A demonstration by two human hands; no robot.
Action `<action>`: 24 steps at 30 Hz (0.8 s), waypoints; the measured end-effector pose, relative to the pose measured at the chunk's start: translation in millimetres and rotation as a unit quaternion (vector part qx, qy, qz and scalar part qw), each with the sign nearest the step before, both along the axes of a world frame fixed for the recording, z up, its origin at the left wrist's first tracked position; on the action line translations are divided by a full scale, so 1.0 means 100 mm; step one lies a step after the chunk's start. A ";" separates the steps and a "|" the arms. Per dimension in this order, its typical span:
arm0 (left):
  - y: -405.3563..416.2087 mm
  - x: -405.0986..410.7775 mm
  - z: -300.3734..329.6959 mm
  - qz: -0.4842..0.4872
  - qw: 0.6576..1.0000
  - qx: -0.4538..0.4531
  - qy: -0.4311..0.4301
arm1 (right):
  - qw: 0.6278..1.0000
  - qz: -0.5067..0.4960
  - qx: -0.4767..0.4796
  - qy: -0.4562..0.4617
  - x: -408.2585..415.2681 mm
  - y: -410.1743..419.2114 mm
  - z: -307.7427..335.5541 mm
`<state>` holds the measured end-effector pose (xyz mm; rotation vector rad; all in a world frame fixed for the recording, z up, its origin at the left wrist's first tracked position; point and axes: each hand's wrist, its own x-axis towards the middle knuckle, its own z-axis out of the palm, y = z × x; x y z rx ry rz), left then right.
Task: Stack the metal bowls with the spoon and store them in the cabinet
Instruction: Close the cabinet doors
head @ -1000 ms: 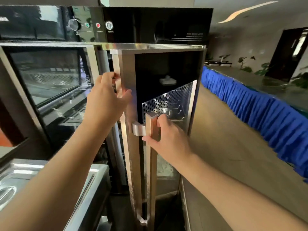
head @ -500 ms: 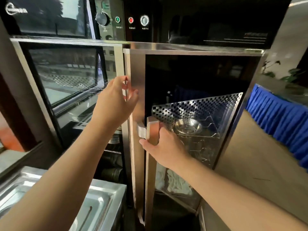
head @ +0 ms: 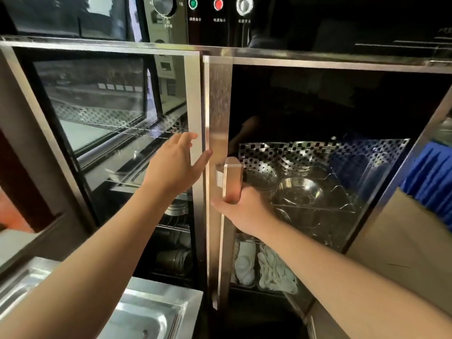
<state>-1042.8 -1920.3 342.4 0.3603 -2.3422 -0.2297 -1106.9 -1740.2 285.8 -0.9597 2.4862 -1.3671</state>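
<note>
The steel cabinet's right glass door stands nearly flush with the frame. My right hand is wrapped around its vertical copper-coloured handle. My left hand hovers with spread fingers beside the door's left edge, just off it. Behind the glass, metal bowls rest on a wire rack in front of a perforated back panel. I cannot make out a spoon.
The left glass door is closed over wire shelves with more metal dishes. White items lie on the lower right shelf. A control panel with knobs and lights runs above. A steel sink sits at lower left.
The right door has swung from wide open to almost closed, pushed by my right hand on the handle. My left hand has let go of the door edge and opened.
</note>
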 end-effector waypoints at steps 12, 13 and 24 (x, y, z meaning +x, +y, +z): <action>-0.36 -0.58 -0.49 0.061 0.997 0.039 -0.020 | 0.997 0.063 -0.014 -0.050 -0.57 -0.54 -0.31; -0.38 -0.64 -0.50 0.071 0.996 0.043 -0.020 | 0.997 0.062 -0.018 -0.046 -0.62 -0.59 -0.32; -0.61 -1.09 -0.80 0.106 0.992 0.038 -0.058 | 0.997 0.036 -0.067 0.013 -1.05 -0.97 -0.44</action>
